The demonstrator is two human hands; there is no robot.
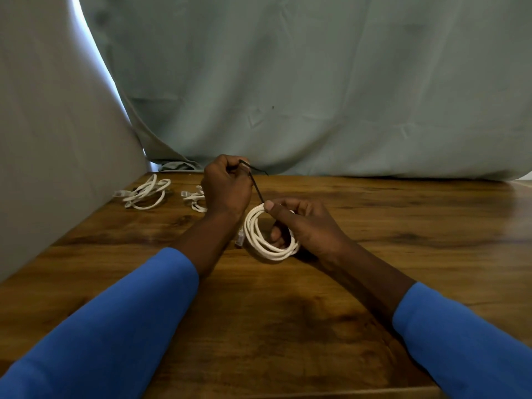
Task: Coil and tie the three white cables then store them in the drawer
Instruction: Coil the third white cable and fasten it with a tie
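Your right hand has its grip clamped on the coiled white cable, thumb on top and fingers through the ring. The coil is a round, tilted loop of smooth strands, low at the middle of the glossy wood-grain worktop. Your left hand pinches a thin black tie, whose long axis slants from the coil up and leftward (tip kinked right). The second white cable and third white cable lie loosely looped at far left.
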